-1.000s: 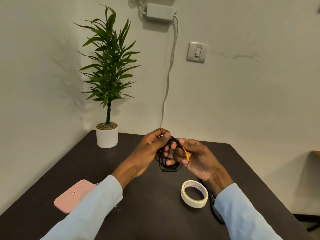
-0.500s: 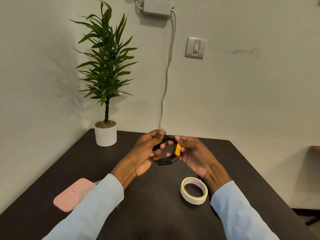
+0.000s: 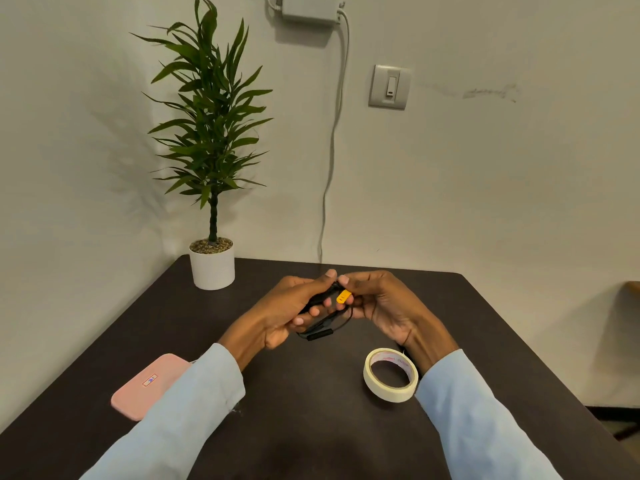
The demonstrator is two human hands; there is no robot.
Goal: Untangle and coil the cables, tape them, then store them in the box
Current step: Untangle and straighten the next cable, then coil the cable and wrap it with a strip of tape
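Here, far left on the dark table [image 3: 485, 327], a pink box [image 3: 149, 385] lies flat near the front edge, partly hidden by the left sleeve [image 3: 180, 410]. Behind it, at the back-left corner, a plant [image 3: 211, 140] stands upright in a white pot [image 3: 212, 268]. At mid-table, raised above the top, the left hand [image 3: 294, 306] is closed around a black cable [image 3: 322, 332], thumb on top, fingers curled under. A loop w/ a small inline block hangs just below the fingers. The right hand [image 3: 377, 303] pinches the same cable by its orange tip [image 3: 343, 296], thumb tips of both hands nearly touching. Right of centre, a tape roll [image 3: 390, 375] lies flat on the table, just beside the right wrist. On the wall behind, a switch [image 3: 389, 86] and a grey adapter [image 3: 310, 8] w/ a cord running down.
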